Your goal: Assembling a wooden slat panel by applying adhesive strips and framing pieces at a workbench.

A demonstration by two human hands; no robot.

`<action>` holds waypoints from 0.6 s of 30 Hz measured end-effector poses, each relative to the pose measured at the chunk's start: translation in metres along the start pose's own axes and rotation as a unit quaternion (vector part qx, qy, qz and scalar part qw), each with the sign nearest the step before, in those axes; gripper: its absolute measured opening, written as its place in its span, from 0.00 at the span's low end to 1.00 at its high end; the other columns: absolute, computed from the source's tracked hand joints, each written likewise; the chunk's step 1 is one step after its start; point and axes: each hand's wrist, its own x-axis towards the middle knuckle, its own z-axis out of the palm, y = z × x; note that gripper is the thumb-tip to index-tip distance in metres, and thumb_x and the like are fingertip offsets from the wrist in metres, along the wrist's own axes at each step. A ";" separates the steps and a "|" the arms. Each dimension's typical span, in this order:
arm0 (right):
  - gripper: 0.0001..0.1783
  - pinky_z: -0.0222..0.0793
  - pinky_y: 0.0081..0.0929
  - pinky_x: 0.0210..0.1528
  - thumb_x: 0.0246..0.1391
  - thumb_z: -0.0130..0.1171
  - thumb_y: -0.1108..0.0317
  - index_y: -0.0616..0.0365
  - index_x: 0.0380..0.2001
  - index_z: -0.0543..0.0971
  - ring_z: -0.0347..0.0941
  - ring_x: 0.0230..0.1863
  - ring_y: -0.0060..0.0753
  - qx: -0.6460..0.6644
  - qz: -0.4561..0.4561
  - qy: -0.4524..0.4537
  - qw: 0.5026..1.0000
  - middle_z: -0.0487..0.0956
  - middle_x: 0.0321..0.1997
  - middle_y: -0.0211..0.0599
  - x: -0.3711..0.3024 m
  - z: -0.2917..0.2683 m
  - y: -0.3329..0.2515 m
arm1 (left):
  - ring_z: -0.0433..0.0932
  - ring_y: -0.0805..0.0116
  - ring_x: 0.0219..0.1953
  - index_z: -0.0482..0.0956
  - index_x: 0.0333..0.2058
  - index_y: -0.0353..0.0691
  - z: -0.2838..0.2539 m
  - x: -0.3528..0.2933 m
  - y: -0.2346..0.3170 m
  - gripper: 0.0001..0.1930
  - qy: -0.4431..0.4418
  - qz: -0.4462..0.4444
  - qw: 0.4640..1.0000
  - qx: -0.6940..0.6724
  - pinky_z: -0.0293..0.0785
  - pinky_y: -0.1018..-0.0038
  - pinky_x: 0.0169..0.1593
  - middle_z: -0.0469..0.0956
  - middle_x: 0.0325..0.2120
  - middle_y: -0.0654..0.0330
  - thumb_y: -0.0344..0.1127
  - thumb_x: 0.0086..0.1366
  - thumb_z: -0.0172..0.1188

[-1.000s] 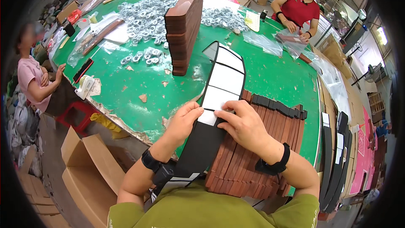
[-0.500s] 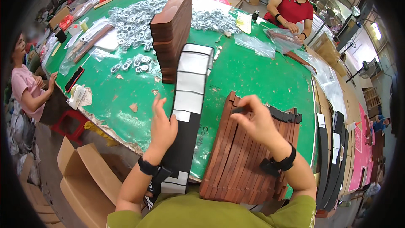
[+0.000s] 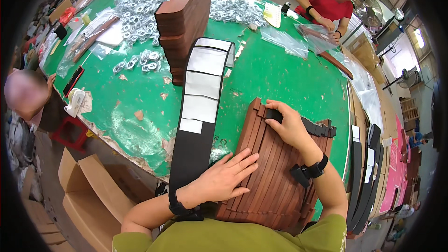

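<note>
A row of reddish-brown wooden strips (image 3: 261, 172) lies side by side in front of me. My left hand (image 3: 226, 175) rests flat on the strips' left side, fingers stretched out. Toward the far end, my right hand (image 3: 289, 123) is closed on a small black patch (image 3: 274, 115) against one strip. More black pieces (image 3: 317, 128) cover the ends of several strips on the right. Left of the row lies a long black band (image 3: 189, 151) with white rectangles (image 3: 202, 84) on its far part; my left forearm crosses its near part.
A tall stack of brown boards (image 3: 186, 23) stands beyond the band. Metal rings in clear bags (image 3: 140, 14) are heaped behind it. An open cardboard box (image 3: 88, 196) sits at lower left. Black bands (image 3: 366, 172) lie at right. Co-workers sit far right, in a red shirt (image 3: 322, 0), and at left.
My left hand has come down from beside the black band onto the wooden strips. The right hand has lowered the small black patch to a strip's far end.
</note>
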 end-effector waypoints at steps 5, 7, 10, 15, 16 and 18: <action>0.23 0.69 0.35 0.62 0.53 0.66 0.72 0.61 0.54 0.77 0.76 0.59 0.45 0.000 0.061 -0.015 0.998 0.80 0.56 0.47 0.002 -0.003 -0.011 | 0.50 0.50 0.74 0.66 0.64 0.35 0.005 0.000 -0.002 0.36 0.015 0.005 1.000 -0.013 0.61 0.52 0.68 0.55 0.71 0.52 0.49 0.64 0.64; 0.23 0.70 0.35 0.61 0.53 0.66 0.72 0.61 0.54 0.78 0.76 0.58 0.45 -0.002 0.067 -0.017 0.998 0.81 0.55 0.47 0.002 -0.001 -0.011 | 0.51 0.49 0.74 0.66 0.64 0.35 0.006 0.000 -0.002 0.36 0.016 0.006 1.000 -0.017 0.61 0.53 0.68 0.55 0.71 0.51 0.49 0.63 0.64; 0.22 0.72 0.39 0.56 0.51 0.67 0.71 0.63 0.50 0.79 0.78 0.53 0.52 0.008 0.056 0.010 0.998 0.82 0.50 0.50 0.003 0.001 -0.012 | 0.51 0.48 0.73 0.66 0.63 0.34 0.006 -0.001 -0.002 0.36 0.024 0.005 0.999 -0.028 0.61 0.54 0.68 0.55 0.71 0.50 0.48 0.63 0.65; 0.21 0.73 0.38 0.57 0.50 0.68 0.71 0.63 0.49 0.81 0.78 0.54 0.51 -0.008 0.044 0.018 0.999 0.82 0.51 0.50 0.002 0.003 -0.009 | 0.52 0.48 0.73 0.67 0.63 0.33 0.006 -0.001 -0.002 0.36 0.037 0.011 0.998 -0.040 0.61 0.55 0.69 0.56 0.70 0.50 0.46 0.62 0.66; 0.21 0.73 0.38 0.57 0.50 0.68 0.71 0.63 0.49 0.81 0.78 0.54 0.51 -0.008 0.044 0.018 0.999 0.82 0.51 0.50 0.002 0.003 -0.008 | 0.52 0.48 0.73 0.67 0.63 0.33 0.007 -0.001 -0.002 0.36 0.037 0.011 0.998 -0.041 0.61 0.55 0.69 0.56 0.70 0.50 0.46 0.62 0.66; 0.20 0.73 0.37 0.58 0.50 0.68 0.71 0.63 0.48 0.81 0.77 0.55 0.49 -0.016 0.027 0.025 0.999 0.82 0.51 0.49 0.002 0.004 -0.007 | 0.53 0.48 0.73 0.67 0.63 0.32 0.008 -0.001 -0.003 0.36 0.041 0.014 0.998 -0.043 0.62 0.56 0.69 0.57 0.70 0.50 0.46 0.61 0.67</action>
